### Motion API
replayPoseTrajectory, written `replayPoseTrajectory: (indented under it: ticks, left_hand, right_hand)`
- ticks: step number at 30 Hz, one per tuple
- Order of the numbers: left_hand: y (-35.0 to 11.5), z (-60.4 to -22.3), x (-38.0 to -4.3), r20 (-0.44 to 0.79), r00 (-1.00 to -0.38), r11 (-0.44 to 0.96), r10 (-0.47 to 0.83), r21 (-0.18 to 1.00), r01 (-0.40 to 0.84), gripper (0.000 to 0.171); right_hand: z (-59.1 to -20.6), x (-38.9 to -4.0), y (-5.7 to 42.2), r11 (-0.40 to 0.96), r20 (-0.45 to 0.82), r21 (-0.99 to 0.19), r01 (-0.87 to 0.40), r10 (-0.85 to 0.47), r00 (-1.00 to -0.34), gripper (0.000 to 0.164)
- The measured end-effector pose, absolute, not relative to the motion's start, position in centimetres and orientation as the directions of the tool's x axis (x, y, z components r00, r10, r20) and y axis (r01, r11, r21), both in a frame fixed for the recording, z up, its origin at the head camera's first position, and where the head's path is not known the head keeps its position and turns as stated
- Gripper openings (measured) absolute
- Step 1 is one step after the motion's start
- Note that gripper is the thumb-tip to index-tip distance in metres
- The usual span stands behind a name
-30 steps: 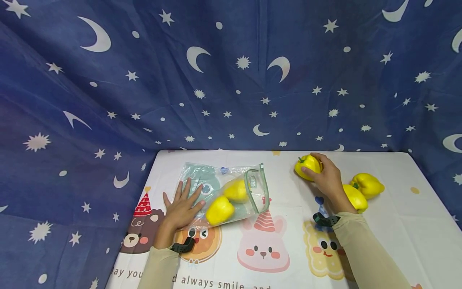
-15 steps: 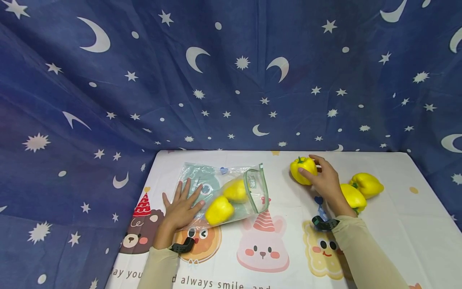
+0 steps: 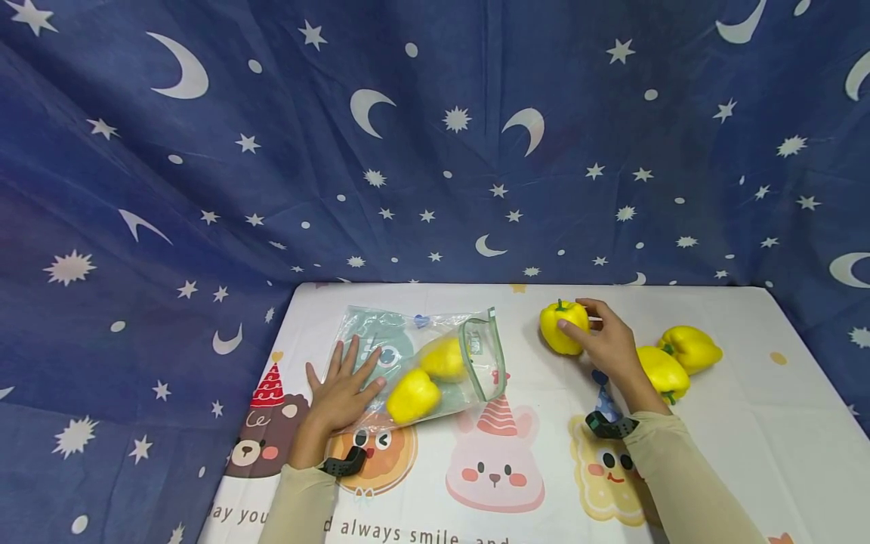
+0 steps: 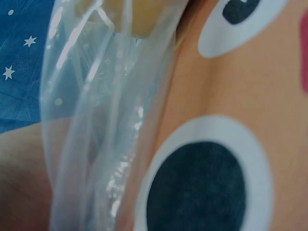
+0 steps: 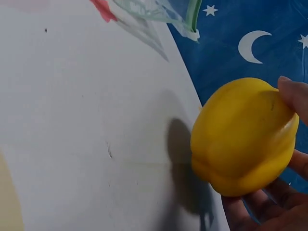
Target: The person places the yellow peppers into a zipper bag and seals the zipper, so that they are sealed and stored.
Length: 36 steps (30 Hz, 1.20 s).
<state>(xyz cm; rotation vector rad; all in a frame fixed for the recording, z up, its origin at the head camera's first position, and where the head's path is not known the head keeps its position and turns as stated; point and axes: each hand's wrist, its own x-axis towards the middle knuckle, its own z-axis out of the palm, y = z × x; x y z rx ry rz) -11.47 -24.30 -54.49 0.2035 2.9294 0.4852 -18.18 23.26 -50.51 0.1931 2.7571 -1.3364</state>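
My right hand [image 3: 612, 340] grips a yellow bell pepper [image 3: 563, 326] between thumb and fingers, its green stem pointing up; the right wrist view shows the pepper [image 5: 245, 137] with a shadow on the cloth beside it. With fingers spread straight, my left hand [image 3: 343, 393] rests on the closed end of a clear plastic bag [image 3: 401, 325]. Two yellow bell peppers lie inside the bag, a nearer one [image 3: 413, 396] and a farther one [image 3: 444, 359]. The bag's green-trimmed mouth [image 3: 503, 355] faces right and gapes. In the left wrist view, the plastic [image 4: 96, 96] covers part of the hand.
Two more yellow bell peppers, one in front [image 3: 662, 372] and one behind [image 3: 692, 349], lie touching at the right of my right forearm. A white cloth [image 3: 748, 453] with cartoon prints covers the table. Blue star-and-moon curtains [image 3: 435, 151] hang behind and at the left.
My right hand has carried the pepper a little to the left and nearer to me, and its stem has turned upright. My left hand and the bag have stayed in place.
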Motion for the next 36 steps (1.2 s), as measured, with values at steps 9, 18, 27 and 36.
replayPoseTrajectory:
  ticks: [9, 18, 27, 36]
  left_hand:
    - [-24.3, -54.5, -11.5, -0.142, -0.976, 0.937, 0.163, 0.333, 0.107, 0.064]
    - [-24.4, -54.7, -11.6, -0.148, -0.975, 0.938, 0.165, 0.328, 0.109, 0.065]
    - [-24.3, -54.6, -11.6, -0.147, -0.975, 0.938, 0.164, 0.33, 0.108, 0.065]
    - [-24.3, -54.4, -11.5, -0.143, -0.976, 0.936, 0.163, 0.335, 0.107, 0.065]
  right_hand:
    - [-50.7, -17.6, 22.6, 0.439, -0.196, -0.878, 0.193, 0.038, -0.98, 0.087]
    - [-51.5, -17.1, 21.7, 0.202, -0.23, -0.956, 0.213, -0.065, -0.971, 0.073]
    - [-52.5, -16.7, 20.9, 0.017, -0.239, -0.97, 0.241, -0.228, -0.944, 0.071]
    - [-53.3, -16.3, 20.1, -0.126, -0.211, -0.959, 0.252, -0.273, -0.939, 0.05]
